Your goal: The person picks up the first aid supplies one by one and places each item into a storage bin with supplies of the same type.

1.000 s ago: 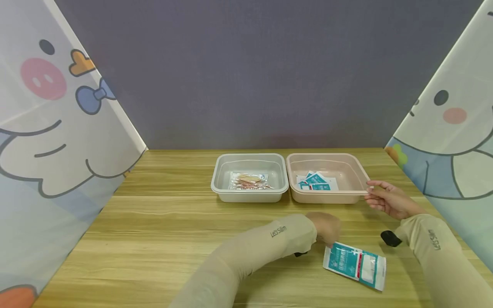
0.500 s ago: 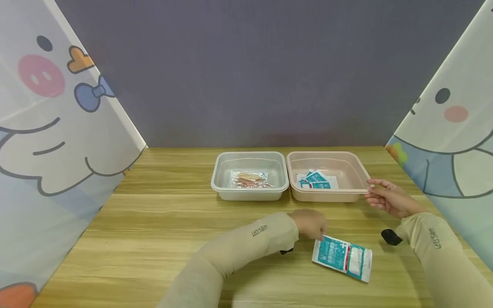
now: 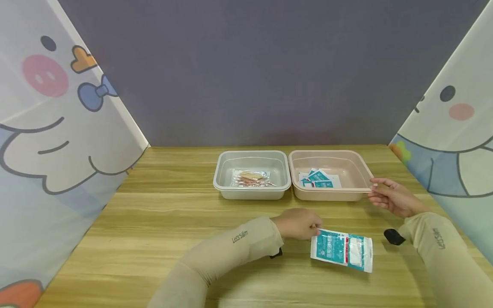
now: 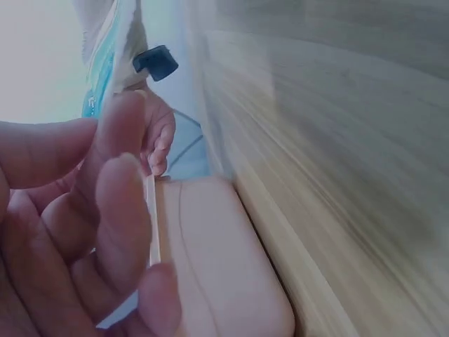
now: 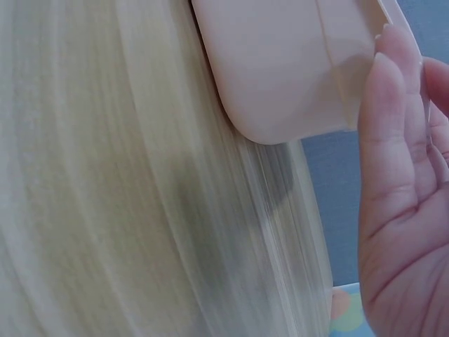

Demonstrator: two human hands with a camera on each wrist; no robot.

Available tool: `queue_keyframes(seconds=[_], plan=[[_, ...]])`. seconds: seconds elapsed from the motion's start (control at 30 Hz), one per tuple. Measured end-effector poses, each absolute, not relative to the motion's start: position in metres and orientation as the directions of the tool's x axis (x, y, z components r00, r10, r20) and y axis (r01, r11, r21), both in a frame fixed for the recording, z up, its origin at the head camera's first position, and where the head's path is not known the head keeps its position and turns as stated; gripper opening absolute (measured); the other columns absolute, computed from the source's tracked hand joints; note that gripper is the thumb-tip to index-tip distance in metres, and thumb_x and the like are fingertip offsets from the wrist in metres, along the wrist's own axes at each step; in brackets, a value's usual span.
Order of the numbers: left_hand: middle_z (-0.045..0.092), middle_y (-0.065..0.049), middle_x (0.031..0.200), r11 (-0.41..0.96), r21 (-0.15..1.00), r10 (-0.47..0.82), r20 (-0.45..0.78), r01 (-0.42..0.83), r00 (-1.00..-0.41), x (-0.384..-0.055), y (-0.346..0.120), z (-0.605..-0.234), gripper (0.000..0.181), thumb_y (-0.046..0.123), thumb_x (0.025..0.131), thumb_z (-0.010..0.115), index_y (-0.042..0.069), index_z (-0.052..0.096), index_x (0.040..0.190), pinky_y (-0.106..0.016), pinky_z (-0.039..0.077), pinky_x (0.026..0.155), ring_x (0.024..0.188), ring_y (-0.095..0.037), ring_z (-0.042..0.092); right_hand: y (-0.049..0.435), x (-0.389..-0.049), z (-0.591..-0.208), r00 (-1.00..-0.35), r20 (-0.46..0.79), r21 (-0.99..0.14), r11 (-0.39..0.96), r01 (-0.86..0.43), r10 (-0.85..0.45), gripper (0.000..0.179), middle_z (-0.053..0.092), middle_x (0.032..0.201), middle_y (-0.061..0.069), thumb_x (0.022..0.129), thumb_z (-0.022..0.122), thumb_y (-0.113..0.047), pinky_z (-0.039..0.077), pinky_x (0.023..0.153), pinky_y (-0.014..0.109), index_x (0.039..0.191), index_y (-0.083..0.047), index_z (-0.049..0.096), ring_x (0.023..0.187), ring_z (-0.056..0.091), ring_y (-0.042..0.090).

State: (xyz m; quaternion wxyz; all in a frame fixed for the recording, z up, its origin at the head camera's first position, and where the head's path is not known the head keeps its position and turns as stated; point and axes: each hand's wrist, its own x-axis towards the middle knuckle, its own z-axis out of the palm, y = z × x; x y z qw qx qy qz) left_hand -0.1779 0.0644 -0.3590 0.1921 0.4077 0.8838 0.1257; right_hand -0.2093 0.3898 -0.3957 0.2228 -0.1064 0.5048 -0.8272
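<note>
My left hand [image 3: 298, 223] pinches a teal-and-white dressing packet [image 3: 335, 248] by its upper left corner, in front of the pink plastic tub [image 3: 327, 195]. The packet hangs tilted, its right end lower, with a shadow on the table beneath. In the left wrist view, thumb and index finger meet at the teal packet [image 4: 102, 74], most of it hidden behind the fingers. At the tub's front right corner, my right hand [image 3: 394, 198] grips the rim between thumb and fingers, seen in the right wrist view against the tub wall [image 5: 280, 77]. Several similar teal packets [image 3: 321, 184] lie inside that tub.
A pale grey tub [image 3: 252, 194] stands just left of the pink one, with clear packs of cotton swabs [image 3: 252, 178] in it. Both are on a wood-grain table [image 3: 154, 231]. A grey panel [image 3: 265, 77] closes off the back; cartoon-printed sheets flank the sides.
My left hand has moved leftward, drawing the packet left and raising its near edge off the table. My right hand has stayed at the pink tub's rim.
</note>
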Motion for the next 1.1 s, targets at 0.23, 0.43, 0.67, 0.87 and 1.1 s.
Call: queue_keyframes(seconds=[0.23, 0.43, 0.67, 0.87, 1.1], plan=[[0.056, 0.014, 0.063, 0.612, 0.467, 0.769, -0.167, 0.638, -0.616, -0.178, 0.04, -0.354, 0.022, 0.021, 0.097, 0.058, 0.018, 0.06, 0.076, -0.018, 0.037, 0.054, 0.058, 0.0, 0.051, 0.391, -0.209, -0.396, -0.873, -0.04, -0.876, -0.403, 0.264, -0.486, 0.029, 0.071, 0.091, 0.012, 0.1, 0.045, 0.0, 0.055, 0.073, 0.028, 0.11, -0.016, 0.067, 0.082, 0.071, 0.018], [0.058, 0.013, 0.064, 0.59, 0.552, 0.749, -0.1, 0.59, -0.655, -0.184, 0.02, -0.359, 0.024, 0.019, 0.097, 0.058, 0.015, 0.058, 0.074, -0.017, 0.037, 0.052, 0.058, -0.001, 0.051, 0.391, -0.21, -0.397, -0.864, -0.027, -0.865, -0.422, 0.272, -0.503, 0.028, 0.071, 0.092, 0.012, 0.1, 0.045, 0.0, 0.055, 0.074, 0.028, 0.11, -0.015, 0.067, 0.083, 0.071, 0.019], [0.065, 0.003, 0.067, 0.443, 0.77, 0.701, 0.022, 0.459, -0.713, -0.189, -0.005, -0.37, 0.012, 0.01, 0.096, 0.059, 0.004, 0.069, 0.097, -0.016, 0.034, 0.047, 0.047, -0.002, 0.042, 0.391, -0.21, -0.398, -0.864, -0.026, -0.86, -0.429, 0.275, -0.503, 0.028, 0.071, 0.092, 0.012, 0.101, 0.043, 0.0, 0.055, 0.074, 0.028, 0.11, -0.014, 0.066, 0.082, 0.071, 0.019], [0.066, -0.014, 0.072, 0.273, 0.899, 0.628, 0.102, 0.341, -0.772, -0.201, -0.022, -0.378, 0.015, 0.005, 0.096, 0.056, -0.007, 0.066, 0.099, -0.022, 0.045, 0.05, 0.053, -0.021, 0.053, 0.391, -0.21, -0.399, -0.871, -0.032, -0.856, -0.437, 0.277, -0.49, 0.029, 0.072, 0.091, 0.013, 0.101, 0.043, 0.001, 0.055, 0.072, 0.028, 0.109, -0.014, 0.066, 0.081, 0.071, 0.019], [0.061, -0.03, 0.077, 0.18, 0.928, 0.538, 0.184, 0.325, -0.823, -0.222, -0.029, -0.372, 0.018, 0.002, 0.097, 0.053, -0.014, 0.062, 0.099, -0.028, 0.045, 0.052, 0.053, -0.012, 0.05, 0.393, -0.209, -0.399, -0.886, -0.056, -0.869, -0.414, 0.271, -0.461, 0.028, 0.072, 0.09, 0.012, 0.1, 0.045, 0.0, 0.055, 0.071, 0.028, 0.108, -0.016, 0.067, 0.08, 0.071, 0.018]])
